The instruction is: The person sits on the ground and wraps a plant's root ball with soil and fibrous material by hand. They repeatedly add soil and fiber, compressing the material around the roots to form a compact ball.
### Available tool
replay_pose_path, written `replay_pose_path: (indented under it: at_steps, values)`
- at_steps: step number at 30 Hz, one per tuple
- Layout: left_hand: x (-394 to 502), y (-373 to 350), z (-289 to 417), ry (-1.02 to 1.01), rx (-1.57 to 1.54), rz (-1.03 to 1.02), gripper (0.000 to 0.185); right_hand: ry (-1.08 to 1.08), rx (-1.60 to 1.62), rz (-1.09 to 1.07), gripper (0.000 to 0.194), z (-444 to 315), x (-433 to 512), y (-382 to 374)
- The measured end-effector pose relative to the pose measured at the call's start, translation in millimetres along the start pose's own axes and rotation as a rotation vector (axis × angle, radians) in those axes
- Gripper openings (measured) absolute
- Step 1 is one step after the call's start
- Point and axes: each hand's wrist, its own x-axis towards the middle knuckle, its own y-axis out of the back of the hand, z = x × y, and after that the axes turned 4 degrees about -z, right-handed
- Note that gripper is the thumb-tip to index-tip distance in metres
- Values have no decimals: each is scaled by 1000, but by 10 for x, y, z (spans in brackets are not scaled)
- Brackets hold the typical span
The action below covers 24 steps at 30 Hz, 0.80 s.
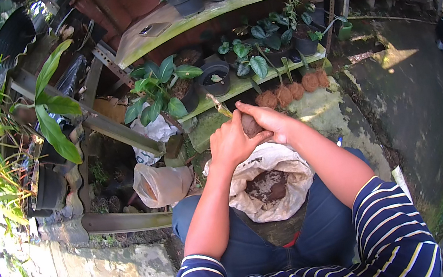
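My left hand (227, 142) and my right hand (268, 118) are cupped around a brown ball of soil (250, 125), pressing it from both sides. A yellowish, partly withered leaf or stem (221, 106) sticks out beyond the fingers on the left; where it joins the ball is hidden. Below the hands, between my knees, a white woven sack (236, 169) stands with its mouth rolled back. Dark crumbly soil (266, 188) shows inside it. Just past my right hand, several fibre-wrapped balls (284, 95) with upright cuttings stand in a row against the lower shelf.
A mossy two-tier shelf (224, 9) bears potted plants (191, 72) and a phone-like object (155, 29). A translucent plastic bag (163, 183) sits left of the sack. Metal framing (116, 130) and a black pot (50, 187) stand at the left. A blue-capped item (339, 141) lies by my right knee.
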Motion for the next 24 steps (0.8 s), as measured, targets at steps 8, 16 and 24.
replay_pose_path:
  at_steps: [8, 16, 24]
  values:
    - [-84, -138, -142, -149, -166, 266, 57, 32, -19, -115, 73, -24, -166, -88]
    - [-69, -6, -38, -34, -229, 138, 61, 59, 47, -135, 71, -33, -175, -49]
    - [-68, -79, -78, -41, -350, 344, 46, 171, 26, -76, 63, -64, -242, -207]
